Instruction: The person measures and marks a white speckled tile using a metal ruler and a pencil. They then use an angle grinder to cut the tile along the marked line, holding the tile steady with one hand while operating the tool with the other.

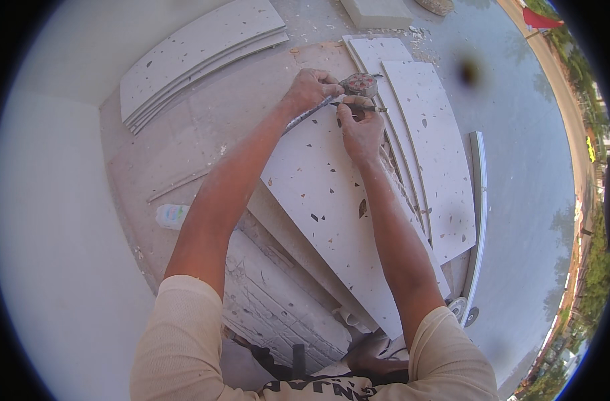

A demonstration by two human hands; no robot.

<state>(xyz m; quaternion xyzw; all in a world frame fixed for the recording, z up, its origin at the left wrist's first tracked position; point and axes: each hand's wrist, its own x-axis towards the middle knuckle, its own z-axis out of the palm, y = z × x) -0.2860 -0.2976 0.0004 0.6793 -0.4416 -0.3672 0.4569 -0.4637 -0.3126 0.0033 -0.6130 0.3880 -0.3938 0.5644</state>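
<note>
A speckled white terrazzo slab (318, 174) stretches out in front of me. At its far end my left hand (309, 92) is closed at the side of a dusty tape measure (360, 85) with a red-patterned case. The tape's blade (303, 119) runs from there toward the lower left, along the slab's end. My right hand (362, 134) rests just below the case, pinching a dark pen (372, 107) held nearly level. The pen's tip points left, close to the blade and the slab's edge; whether it touches the slab I cannot tell.
More speckled slabs lie to the right (435, 160), and a stack of slabs (204, 60) leans at the upper left. A long metal bar (478, 207) lies at the right. Under my left arm are a white bottle (172, 216) and a scarred pale block (278, 294). Grinding discs (457, 307) sit at lower right.
</note>
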